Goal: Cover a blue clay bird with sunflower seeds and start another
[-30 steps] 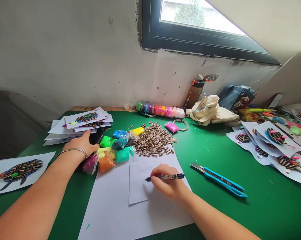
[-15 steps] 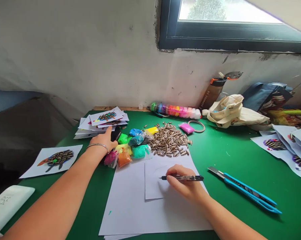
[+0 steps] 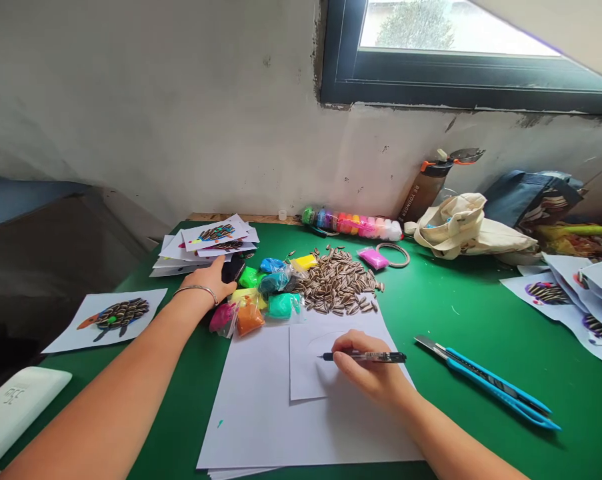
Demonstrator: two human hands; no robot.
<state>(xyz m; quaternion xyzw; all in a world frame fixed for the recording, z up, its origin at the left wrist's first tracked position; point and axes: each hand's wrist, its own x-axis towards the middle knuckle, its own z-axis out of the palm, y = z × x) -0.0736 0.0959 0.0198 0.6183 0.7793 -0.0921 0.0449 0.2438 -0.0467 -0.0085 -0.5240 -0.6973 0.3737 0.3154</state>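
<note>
A black pen is pinched in my right hand, its tip over a small sheet of white paper. That sheet bears a faint curved line and lies on a stack of larger white sheets. My left hand, with a bracelet at the wrist, is stretched to the back left; its fingers are around a dark glossy object that looks like a phone, mostly hidden. Bags of coloured clay lie right beside this hand, and a heap of sunflower seeds spreads behind the paper.
Seed pictures on paper are piled at the back left; a seed turtle picture lies nearer. A blue utility knife has its blade out on the right. Along the wall are a clay tube, a bottle and a cloth bag.
My left hand has shifted slightly around the dark object, which shows a little more now. The pen and right hand stay nearly still. The whole view has tilted slightly.
</note>
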